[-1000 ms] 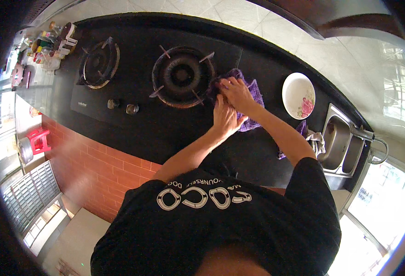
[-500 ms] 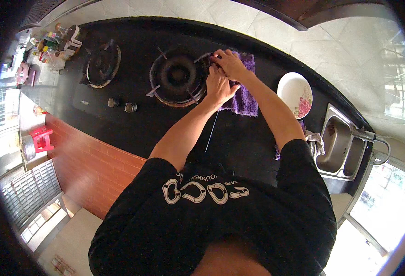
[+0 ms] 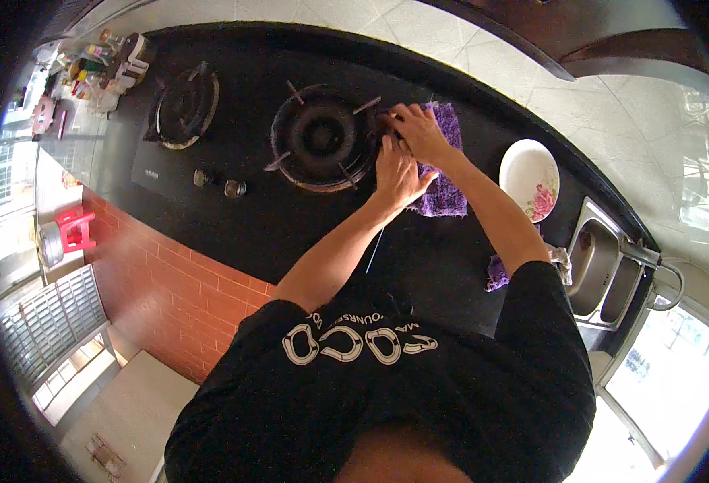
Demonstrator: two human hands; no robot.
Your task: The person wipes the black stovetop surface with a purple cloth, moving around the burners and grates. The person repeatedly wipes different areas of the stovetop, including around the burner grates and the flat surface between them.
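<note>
My left hand [image 3: 398, 175] lies beside the right edge of the large gas burner [image 3: 324, 138], fingers stretched forward and thumb spread to the right, so it looks open. Just beyond it, my right hand [image 3: 421, 133] reaches in with bent fingers around something dark at the burner's edge. That dark thing blends into the black counter and is mostly hidden, so I cannot make out its kind. A purple cloth [image 3: 444, 193] lies flat under and to the right of both hands. From below my left wrist a thin light rod or line [image 3: 375, 251] runs toward me.
A white flowered plate [image 3: 523, 177] sits to the right, before a steel double sink [image 3: 594, 262]. Another purple cloth [image 3: 497, 274] lies near my right sleeve. A smaller burner [image 3: 183, 109], two knobs [image 3: 234, 188] and several bottles [image 3: 101, 72] are on the left.
The whole view has shifted slightly, moving the counter and hands a little right and down in the picture. Both hands stay at the burner's right edge; my right fingers look a little more spread.
</note>
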